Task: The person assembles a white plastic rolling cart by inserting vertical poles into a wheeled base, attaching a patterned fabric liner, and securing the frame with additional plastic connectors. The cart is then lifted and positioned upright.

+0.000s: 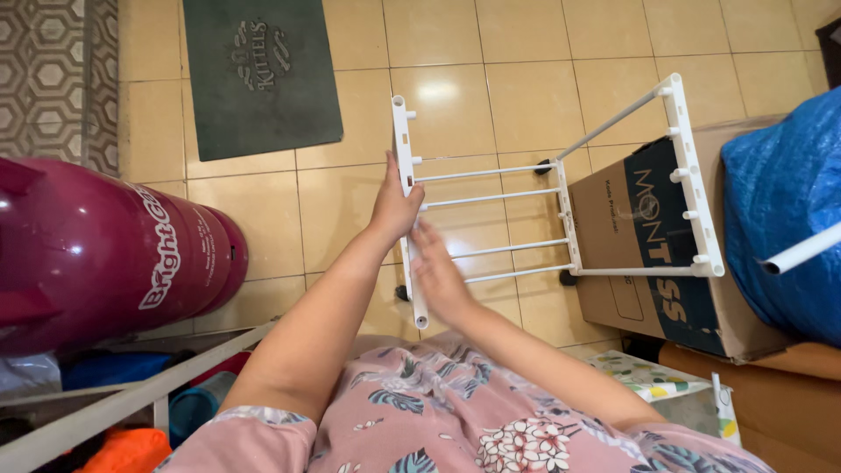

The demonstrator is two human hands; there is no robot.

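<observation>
A home: tiled floor (543, 79), green doormat (261, 74), maroon gas cylinder (105, 250) and cardboard box (644, 254).

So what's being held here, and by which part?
A white rack. The left hand grips its near side bar partway up; the right hand touches the same bar lower down, fingers spread.

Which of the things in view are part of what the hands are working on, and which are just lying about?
In hand:
white rack frame, gripped at its near side rail by the left hand
right hand, open against the same rail

Lying about:
maroon gas cylinder
green doormat
cardboard box
blue bag
loose white tube
</observation>
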